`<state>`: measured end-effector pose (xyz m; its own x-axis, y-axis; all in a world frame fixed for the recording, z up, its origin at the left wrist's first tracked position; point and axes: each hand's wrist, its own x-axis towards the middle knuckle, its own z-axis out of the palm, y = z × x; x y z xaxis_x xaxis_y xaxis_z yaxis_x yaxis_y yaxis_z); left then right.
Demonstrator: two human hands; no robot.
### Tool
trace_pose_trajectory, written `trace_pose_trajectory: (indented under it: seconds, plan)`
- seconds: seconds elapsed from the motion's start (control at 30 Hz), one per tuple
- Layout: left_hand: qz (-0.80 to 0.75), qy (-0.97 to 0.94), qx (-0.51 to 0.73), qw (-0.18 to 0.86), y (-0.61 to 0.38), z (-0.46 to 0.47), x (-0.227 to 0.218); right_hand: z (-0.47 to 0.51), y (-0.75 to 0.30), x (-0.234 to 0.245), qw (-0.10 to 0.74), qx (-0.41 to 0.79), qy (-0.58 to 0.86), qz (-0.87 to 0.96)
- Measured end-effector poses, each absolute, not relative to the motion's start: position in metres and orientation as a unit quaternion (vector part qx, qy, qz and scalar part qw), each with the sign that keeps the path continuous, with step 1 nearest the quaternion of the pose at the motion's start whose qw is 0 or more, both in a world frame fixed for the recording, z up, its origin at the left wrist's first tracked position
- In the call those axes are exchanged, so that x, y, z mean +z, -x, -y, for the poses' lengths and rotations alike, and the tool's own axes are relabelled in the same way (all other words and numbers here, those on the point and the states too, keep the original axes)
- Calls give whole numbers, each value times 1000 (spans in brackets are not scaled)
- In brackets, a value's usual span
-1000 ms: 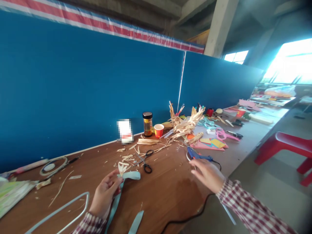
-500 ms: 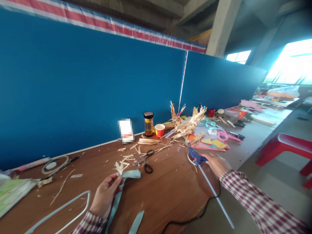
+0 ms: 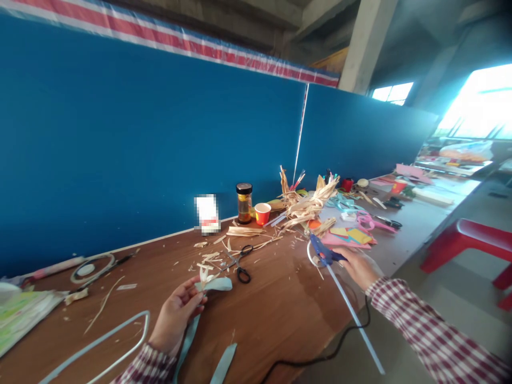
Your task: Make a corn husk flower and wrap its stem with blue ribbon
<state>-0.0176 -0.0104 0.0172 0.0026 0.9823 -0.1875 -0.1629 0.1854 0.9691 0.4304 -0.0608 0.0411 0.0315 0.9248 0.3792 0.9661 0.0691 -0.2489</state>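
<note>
Between the thumb and fingers of my left hand (image 3: pixel 176 312) is a small pale corn husk flower (image 3: pixel 205 276). A light blue ribbon (image 3: pixel 219 284) is pinched with it, one end sticking out to the right and a long tail hanging below the hand. My right hand (image 3: pixel 359 268) is wrapped around the handle of a blue glue gun (image 3: pixel 321 249), its nozzle pointing away from me. A long translucent glue stick (image 3: pixel 356 317) extends from the gun's back end. Black-handled scissors (image 3: pixel 241 265) lie open on the table between my hands.
Husk scraps litter the brown table (image 3: pixel 276 304). Behind stand a lidded jar (image 3: pixel 244 204), a red paper cup (image 3: pixel 263 214) and a heap of dried corn husks (image 3: pixel 310 202). Pink scissors (image 3: pixel 366 220) lie to the right. A black cord (image 3: pixel 320 358) crosses the front edge. A red stool (image 3: pixel 480 234) stands beyond.
The husk flower and ribbon have shifted slightly right and turned a little in my left hand. My right hand has moved slightly right and down, still holding the glue gun.
</note>
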Motion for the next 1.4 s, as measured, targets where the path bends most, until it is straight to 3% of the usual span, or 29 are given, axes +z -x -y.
trace_pose_trajectory:
  seconds: [0.37, 0.97, 1.17, 1.4]
  plan:
    - [-497, -375, 516, 588, 16, 9, 14, 64, -426, 53, 277, 85, 671, 682]
    - [-513, -353, 546, 560, 14, 11, 19, 73, -418, 92, 371, 73, 671, 638]
    - [-531, -387, 545, 521, 12, 14, 27, 107, -435, 112, 308, 15, 710, 634]
    - [-552, -420, 530, 487, 17, 9, 20, 91, -430, 74, 239, 7, 683, 690]
